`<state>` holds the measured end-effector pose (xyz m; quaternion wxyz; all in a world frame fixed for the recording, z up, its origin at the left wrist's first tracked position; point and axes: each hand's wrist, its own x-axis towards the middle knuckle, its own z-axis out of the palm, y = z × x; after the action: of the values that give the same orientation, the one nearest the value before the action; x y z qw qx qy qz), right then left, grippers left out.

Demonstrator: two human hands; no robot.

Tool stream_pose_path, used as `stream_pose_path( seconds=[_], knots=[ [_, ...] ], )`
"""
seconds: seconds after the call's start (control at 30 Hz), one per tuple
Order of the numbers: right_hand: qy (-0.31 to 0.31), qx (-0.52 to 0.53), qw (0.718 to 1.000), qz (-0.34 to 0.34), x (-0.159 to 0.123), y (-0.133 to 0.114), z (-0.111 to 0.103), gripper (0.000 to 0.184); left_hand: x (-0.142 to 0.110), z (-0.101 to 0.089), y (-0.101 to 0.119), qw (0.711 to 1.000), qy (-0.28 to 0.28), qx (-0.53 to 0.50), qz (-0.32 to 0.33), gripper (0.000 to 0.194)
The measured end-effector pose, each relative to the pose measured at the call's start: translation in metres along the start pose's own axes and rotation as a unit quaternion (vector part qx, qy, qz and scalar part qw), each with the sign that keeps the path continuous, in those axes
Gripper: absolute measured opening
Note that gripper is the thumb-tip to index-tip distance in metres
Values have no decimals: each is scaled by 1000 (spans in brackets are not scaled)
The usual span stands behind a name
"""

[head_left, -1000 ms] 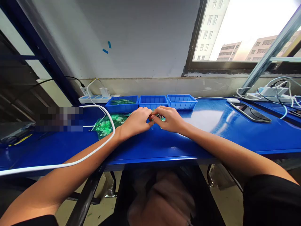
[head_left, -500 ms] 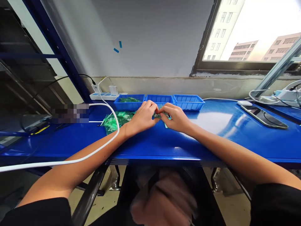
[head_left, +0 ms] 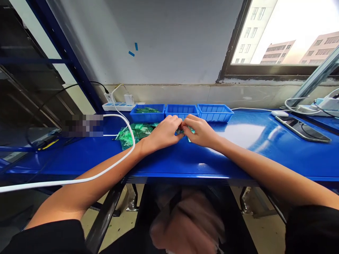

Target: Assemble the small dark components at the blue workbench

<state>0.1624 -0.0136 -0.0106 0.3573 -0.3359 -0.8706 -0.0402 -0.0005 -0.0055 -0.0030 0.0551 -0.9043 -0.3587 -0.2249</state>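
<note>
My left hand (head_left: 167,131) and my right hand (head_left: 200,131) meet above the table in front of the blue bins, fingers bent and tips pinched together. A small green piece (head_left: 191,130) shows between the fingers of my right hand. Most of it is hidden, so its kind cannot be made out. The fingertips of both hands touch around it. Left of my left hand, shiny green plastic packets (head_left: 135,132) lie in a loose pile, partly behind my forearm.
Three blue bins stand in a row at the back: the left bin (head_left: 134,115) holds green pieces, beside a middle bin (head_left: 182,107) and a right bin (head_left: 215,113). A white cable (head_left: 106,173) crosses above my left forearm. A phone (head_left: 302,128) lies right; a power strip (head_left: 116,106) sits behind left.
The view has swung slightly left, so the scene shifts right. Both hands stay together at the fingertips, with small finger movements around the green piece.
</note>
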Motion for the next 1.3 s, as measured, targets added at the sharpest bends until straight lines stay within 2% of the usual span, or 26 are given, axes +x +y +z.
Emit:
stream_pose_path(
  seconds=[0.1,0.2,0.33,0.43,0.5,0.63,0.73,0.87,0.97,1.17,1.23,1.3],
  knots=[
    [-3,11,1000,-1,0,1,1,14,0,-1,-1,1000,4,0,5,11],
    [10,52,999,0,0,1,1,11,1,-7,-3,999,40,-10,9,9],
    [44,120,991,27,3,1,2,24,2,-15,-6,994,106,-26,-3,15],
    [85,146,983,66,4,4,3,32,1,-15,-5,991,119,-58,1,25],
    [118,155,977,89,5,6,3,38,1,-13,-5,990,109,-86,4,30],
    [174,145,969,96,5,11,2,42,0,-11,-4,993,45,-105,14,14],
    [187,128,970,85,4,12,1,40,0,-11,-3,994,13,-110,18,14],
    [180,114,975,64,2,14,4,43,4,-11,-4,995,33,-97,-12,16],
    [165,112,978,56,0,18,8,47,6,-10,-7,993,47,-83,-68,18],
    [158,117,978,68,-1,17,10,45,6,-11,-9,985,19,-55,-164,26],
    [167,105,978,70,0,14,8,41,6,-11,-10,985,10,-42,-167,28],
    [174,90,978,69,1,12,5,38,6,-9,-9,989,7,-38,-142,29]
  ],
)
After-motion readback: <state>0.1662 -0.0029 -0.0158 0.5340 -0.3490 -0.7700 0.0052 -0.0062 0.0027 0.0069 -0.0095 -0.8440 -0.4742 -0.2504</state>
